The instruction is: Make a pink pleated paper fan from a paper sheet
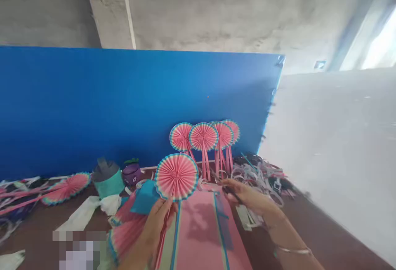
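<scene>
My left hand [161,216] is closed round the stem of a round pleated paper fan [176,177], pink with a cream and blue rim. The fan is held upright, and its long pink strips hang below the hand. My right hand [244,196] is to the right of the fan, closed on dark-handled scissors [232,192]; their blades are hard to make out. Under both hands lies a pink paper sheet [198,237] with blue and cream stripes. A blue piece of paper [145,198] lies left of the fan.
Several finished fans [203,137] lean against the blue panel [139,97]. A heap of pale strips [260,175] is at the right. A teal and grey container [107,177], a purple pot [132,174] and another fan [66,188] are at the left. A white wall [334,138] stands right.
</scene>
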`<state>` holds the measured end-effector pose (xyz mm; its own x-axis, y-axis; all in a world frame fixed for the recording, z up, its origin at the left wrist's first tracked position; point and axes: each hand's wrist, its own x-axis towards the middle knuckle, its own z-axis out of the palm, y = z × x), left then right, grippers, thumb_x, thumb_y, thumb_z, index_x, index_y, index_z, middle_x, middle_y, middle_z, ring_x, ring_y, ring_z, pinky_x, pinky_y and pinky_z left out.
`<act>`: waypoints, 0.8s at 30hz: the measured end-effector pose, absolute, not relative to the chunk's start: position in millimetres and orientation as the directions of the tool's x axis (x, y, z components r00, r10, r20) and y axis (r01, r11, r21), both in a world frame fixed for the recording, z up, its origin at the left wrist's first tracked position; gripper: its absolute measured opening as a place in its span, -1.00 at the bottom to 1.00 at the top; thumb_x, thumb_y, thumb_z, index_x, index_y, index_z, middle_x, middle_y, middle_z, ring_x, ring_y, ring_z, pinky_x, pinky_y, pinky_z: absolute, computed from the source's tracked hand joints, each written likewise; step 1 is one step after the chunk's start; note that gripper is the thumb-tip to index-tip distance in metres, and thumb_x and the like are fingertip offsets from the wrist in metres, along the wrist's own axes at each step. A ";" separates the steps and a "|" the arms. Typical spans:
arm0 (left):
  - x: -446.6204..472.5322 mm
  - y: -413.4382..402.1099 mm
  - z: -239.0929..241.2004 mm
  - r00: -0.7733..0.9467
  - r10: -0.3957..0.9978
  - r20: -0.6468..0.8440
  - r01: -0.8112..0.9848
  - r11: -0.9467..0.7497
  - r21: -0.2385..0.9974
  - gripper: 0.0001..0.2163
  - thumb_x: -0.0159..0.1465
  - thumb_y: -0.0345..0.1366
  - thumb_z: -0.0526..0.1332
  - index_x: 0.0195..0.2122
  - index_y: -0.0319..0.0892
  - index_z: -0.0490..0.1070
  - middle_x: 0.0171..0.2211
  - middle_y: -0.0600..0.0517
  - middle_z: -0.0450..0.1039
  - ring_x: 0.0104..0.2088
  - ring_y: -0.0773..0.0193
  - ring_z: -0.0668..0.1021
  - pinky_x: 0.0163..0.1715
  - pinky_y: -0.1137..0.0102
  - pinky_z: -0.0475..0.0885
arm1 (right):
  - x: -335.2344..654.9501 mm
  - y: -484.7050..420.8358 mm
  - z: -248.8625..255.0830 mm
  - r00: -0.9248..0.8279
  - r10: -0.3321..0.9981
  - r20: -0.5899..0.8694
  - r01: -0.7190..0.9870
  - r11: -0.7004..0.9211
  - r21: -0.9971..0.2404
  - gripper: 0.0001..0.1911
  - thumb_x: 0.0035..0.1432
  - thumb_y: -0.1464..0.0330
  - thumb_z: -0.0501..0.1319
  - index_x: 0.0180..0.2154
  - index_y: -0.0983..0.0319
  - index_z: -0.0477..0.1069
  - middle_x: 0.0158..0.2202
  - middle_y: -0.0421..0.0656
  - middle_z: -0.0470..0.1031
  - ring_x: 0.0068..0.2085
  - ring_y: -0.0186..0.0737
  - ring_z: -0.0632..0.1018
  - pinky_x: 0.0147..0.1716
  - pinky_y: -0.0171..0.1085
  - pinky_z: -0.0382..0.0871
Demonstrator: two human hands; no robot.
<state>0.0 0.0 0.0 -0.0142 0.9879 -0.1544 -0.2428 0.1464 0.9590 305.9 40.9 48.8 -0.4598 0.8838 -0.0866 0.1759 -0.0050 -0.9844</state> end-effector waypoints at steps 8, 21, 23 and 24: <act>8.0 -9.1 5.8 -0.047 0.989 -0.141 -0.251 0.125 0.960 -0.51 -0.04 0.21 0.29 -0.57 -0.18 0.33 -0.79 0.22 0.13 -0.78 0.53 0.08 -0.76 0.51 -0.04 | 239.8 31.0 47.0 -0.343 0.935 0.087 0.001 0.093 -0.996 -0.54 -0.10 0.03 0.35 -0.33 0.20 0.28 -0.51 -0.28 0.36 -0.56 -0.40 0.34 -0.61 -0.41 0.09; 13.5 -16.5 22.3 0.041 0.987 -0.157 -0.248 0.162 0.955 -0.51 -0.02 0.22 0.28 -0.48 -0.17 0.29 -0.76 0.26 0.18 -0.78 0.56 0.05 -0.76 0.52 -0.10 | 230.5 28.7 42.6 -0.299 0.942 0.155 0.003 0.163 -0.987 -0.50 -0.12 0.01 0.38 -0.27 0.28 0.46 -0.58 -0.28 0.33 -0.59 -0.43 0.31 -0.66 -0.42 0.04; 12.5 -15.9 21.4 0.061 0.987 -0.152 -0.241 0.162 0.957 -0.51 0.00 0.22 0.27 -0.50 -0.17 0.29 -0.77 0.26 0.17 -0.79 0.56 0.04 -0.76 0.52 -0.10 | 230.7 30.3 40.9 -0.283 0.946 0.156 -0.007 0.161 -0.987 -0.47 -0.15 0.01 0.39 -0.27 0.27 0.47 -0.55 -0.27 0.34 -0.58 -0.41 0.35 -0.64 -0.42 0.10; 12.0 -15.8 21.3 0.073 0.986 -0.150 -0.237 0.163 0.958 -0.51 0.01 0.22 0.26 -0.51 -0.17 0.29 -0.77 0.26 0.16 -0.79 0.56 0.04 -0.76 0.52 -0.10 | 230.7 31.1 40.1 -0.279 0.948 0.157 -0.012 0.160 -0.987 -0.46 -0.17 0.00 0.40 -0.27 0.27 0.47 -0.54 -0.27 0.34 -0.57 -0.40 0.36 -0.63 -0.41 0.15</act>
